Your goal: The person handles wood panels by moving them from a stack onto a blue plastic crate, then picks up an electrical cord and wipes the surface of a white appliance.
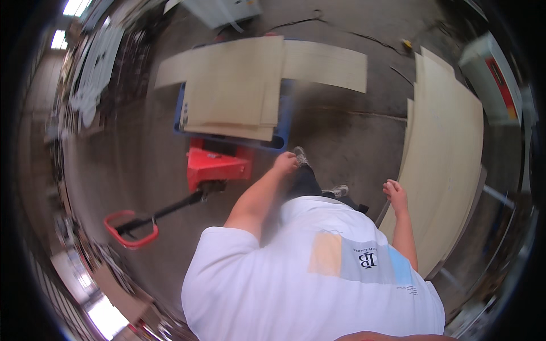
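Note:
My left hand (286, 163) hangs loosely in front of my body, fingers slightly bent, with nothing visible in it. It is nearest to the blue pallet (282, 136), which bears a stack of pale flat sheets (230, 91); a gap separates hand and pallet. Longer sheets jut out from that stack to both sides. On my right, my right hand (396, 194) is raised beside a second, taller-looking stack of pale sheets (446, 153). Its fingers are loosely bent and apart, and they seem to hold nothing. Whether it touches the sheets' edge, I cannot tell.
A red pallet jack (219, 165) stands at the pallet's near side, its black handle with a red loop (132, 229) reaching left. A black cable (352, 31) lies across the grey floor. A white cabinet-like box (492, 79) is at the far right; stacked long material (99, 68) lines the left.

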Available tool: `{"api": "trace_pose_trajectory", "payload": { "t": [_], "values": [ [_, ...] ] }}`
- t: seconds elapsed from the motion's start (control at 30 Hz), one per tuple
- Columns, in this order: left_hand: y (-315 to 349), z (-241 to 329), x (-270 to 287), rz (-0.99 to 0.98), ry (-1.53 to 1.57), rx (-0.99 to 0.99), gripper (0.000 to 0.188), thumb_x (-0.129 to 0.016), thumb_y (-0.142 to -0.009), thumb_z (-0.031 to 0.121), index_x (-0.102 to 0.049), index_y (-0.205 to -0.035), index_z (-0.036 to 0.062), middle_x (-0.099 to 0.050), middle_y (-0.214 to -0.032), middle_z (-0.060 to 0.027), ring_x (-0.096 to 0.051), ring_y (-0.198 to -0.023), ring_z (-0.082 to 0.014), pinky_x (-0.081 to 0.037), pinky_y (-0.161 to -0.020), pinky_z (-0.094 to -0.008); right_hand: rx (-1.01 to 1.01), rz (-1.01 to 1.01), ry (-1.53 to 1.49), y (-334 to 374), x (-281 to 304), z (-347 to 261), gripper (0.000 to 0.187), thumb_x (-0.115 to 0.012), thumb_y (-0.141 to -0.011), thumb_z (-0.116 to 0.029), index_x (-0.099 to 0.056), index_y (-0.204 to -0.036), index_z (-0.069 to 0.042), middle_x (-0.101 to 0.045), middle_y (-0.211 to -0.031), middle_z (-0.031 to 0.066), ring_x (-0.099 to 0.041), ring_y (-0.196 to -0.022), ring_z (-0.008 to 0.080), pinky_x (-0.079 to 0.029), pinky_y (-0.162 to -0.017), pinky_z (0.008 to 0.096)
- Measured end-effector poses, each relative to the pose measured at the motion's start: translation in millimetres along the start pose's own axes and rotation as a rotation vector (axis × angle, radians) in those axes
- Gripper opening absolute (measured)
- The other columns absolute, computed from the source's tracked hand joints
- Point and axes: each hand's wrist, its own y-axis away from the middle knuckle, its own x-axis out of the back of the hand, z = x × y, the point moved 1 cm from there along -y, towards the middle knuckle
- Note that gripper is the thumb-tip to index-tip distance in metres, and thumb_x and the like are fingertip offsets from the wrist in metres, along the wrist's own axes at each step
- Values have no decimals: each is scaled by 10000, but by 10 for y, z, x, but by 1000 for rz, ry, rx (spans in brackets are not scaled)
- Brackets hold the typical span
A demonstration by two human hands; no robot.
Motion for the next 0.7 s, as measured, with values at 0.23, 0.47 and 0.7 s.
{"api": "trace_pose_trajectory", "payload": {
  "t": [0.23,0.47,0.7],
  "values": [
    [220,-357,864,252,456,126,302,-553,-919,127,-581,-1206,39,-665,-937,-109,-601,-638,-147,-475,-512,-273,76,-170,375,-857,-787,-921,335,-615,-945,-303,-664,-1181,-70,-720,-1024,34,-668,-906,119,-498,-697,282],
    [254,-345,966,318,569,261,324,-560,-919,138,-578,-1228,43,-679,-959,-102,-629,-721,-151,-508,-559,-292,278,-364,708,-1265,-1794,-1842,329,-677,-898,-217,-667,-1151,-7,-727,-1006,102,-682,-928,176,-508,-852,290],
    [-631,-173,934,375,772,274,317,-603,-898,131,-592,-1198,31,-683,-962,-87,-646,-756,-156,-523,-606,-285,453,-536,1127,-2368,-2682,-2661,347,-674,-865,-274,-666,-1178,-126,-714,-1060,111,-666,-1001,298,-515,-885,379]
  ]
}}
